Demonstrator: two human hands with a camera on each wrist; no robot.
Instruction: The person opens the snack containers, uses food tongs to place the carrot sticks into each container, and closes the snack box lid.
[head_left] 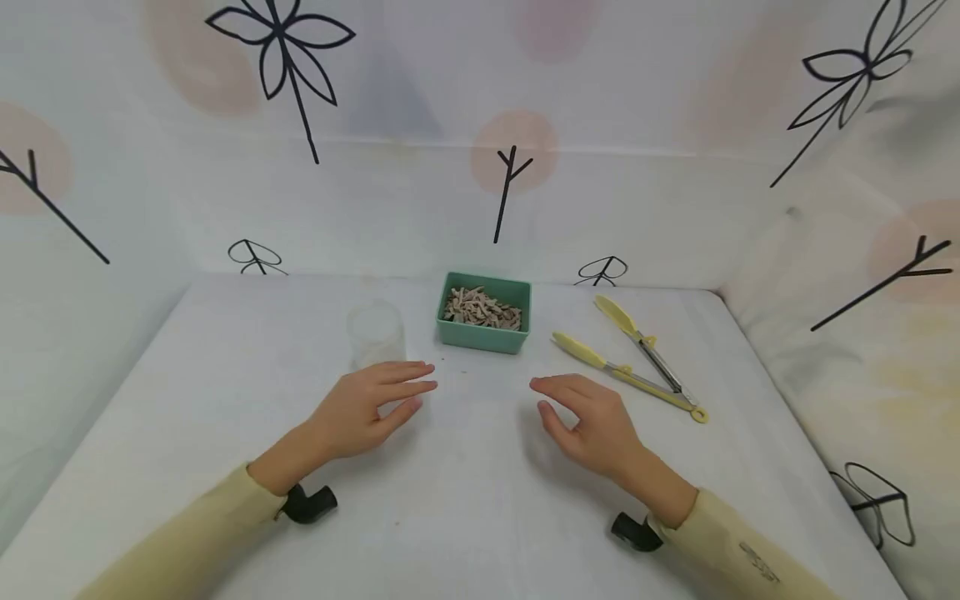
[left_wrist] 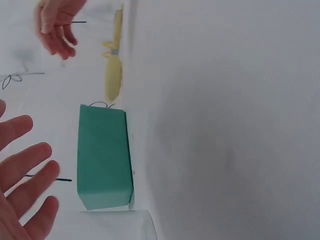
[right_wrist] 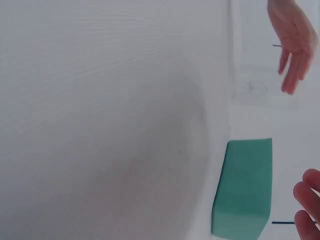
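My left hand [head_left: 367,410] hovers over the table with fingers spread and nothing in it, just in front of a clear cup [head_left: 375,327]. Opposite it, my right hand [head_left: 592,421] holds nothing, its fingers relaxed and pointing inward, near the yellow-tipped tongs [head_left: 645,358]. Beyond and between both hands stands a green rectangular container [head_left: 480,336] with many small brownish-grey pieces [head_left: 482,309] inside. The tongs lie spread on the table to the container's right. In the left wrist view the container [left_wrist: 103,155] shows its side, with the cup [left_wrist: 112,225] beside it.
A white cloth covers the table [head_left: 465,517]. A cloth backdrop [head_left: 420,208] with black plant drawings rises at the back and along both sides. A few tiny specks lie in front of the container.
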